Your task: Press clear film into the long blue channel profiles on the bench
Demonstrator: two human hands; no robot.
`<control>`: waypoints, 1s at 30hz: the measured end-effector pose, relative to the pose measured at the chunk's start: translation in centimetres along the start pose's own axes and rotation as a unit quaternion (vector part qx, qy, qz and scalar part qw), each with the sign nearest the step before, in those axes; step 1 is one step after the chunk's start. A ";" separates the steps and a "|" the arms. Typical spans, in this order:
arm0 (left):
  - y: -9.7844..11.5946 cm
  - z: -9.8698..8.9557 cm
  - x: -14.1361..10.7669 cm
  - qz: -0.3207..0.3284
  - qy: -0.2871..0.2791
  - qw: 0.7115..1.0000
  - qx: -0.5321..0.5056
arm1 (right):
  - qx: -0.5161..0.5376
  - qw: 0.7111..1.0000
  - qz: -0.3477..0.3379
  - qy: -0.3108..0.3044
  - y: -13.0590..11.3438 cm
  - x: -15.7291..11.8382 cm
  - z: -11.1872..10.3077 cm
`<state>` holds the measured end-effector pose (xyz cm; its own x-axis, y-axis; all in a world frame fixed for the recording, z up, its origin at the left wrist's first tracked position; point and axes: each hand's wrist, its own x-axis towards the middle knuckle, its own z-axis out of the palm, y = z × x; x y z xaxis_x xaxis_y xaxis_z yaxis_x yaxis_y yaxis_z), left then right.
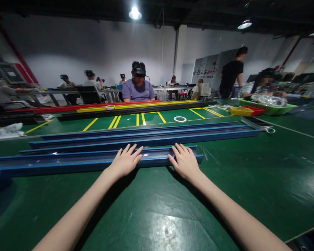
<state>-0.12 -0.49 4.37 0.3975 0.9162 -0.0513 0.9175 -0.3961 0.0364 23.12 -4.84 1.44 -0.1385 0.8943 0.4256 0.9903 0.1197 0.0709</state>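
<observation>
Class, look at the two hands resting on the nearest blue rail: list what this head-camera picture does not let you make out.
- Nearest blue rail: its left end runs off the picture's left edge.
- Rail surface beneath the left hand and right hand: covered by the palms.
- Contents of the clear bag in the green tray: too small, glare.
- Lettering on the far white board: too small.

Near part of desk (pixel 157 209) bare: lots of room in front of both arms. Nearest blue rail (pixel 94 162) lies across, blocks way forward; both hands flat on it. More blue rails (pixel 146 134) stacked right behind, side by side. Right of rail ends, green desk open. White ring (pixel 180 119) on far side, beyond rails.
</observation>
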 end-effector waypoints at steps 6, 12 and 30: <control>-2.6 -1.8 -0.3 -0.085 -0.057 0.994 0.047 | -0.010 0.998 0.056 0.016 0.9 0.3 -0.5; -3.0 -2.5 -0.5 -0.077 0.001 0.992 0.103 | -0.027 0.998 0.055 0.009 0.7 0.2 -0.5; -2.1 -0.4 0.3 -0.018 -0.035 0.999 0.010 | 0.006 0.999 0.020 0.038 0.5 0.2 -0.6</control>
<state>-1.94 0.66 4.69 0.3639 0.9235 -0.1212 0.9309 -0.3650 0.0135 23.55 -4.88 2.11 -0.0990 0.8628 0.4958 0.9950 0.0905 0.0411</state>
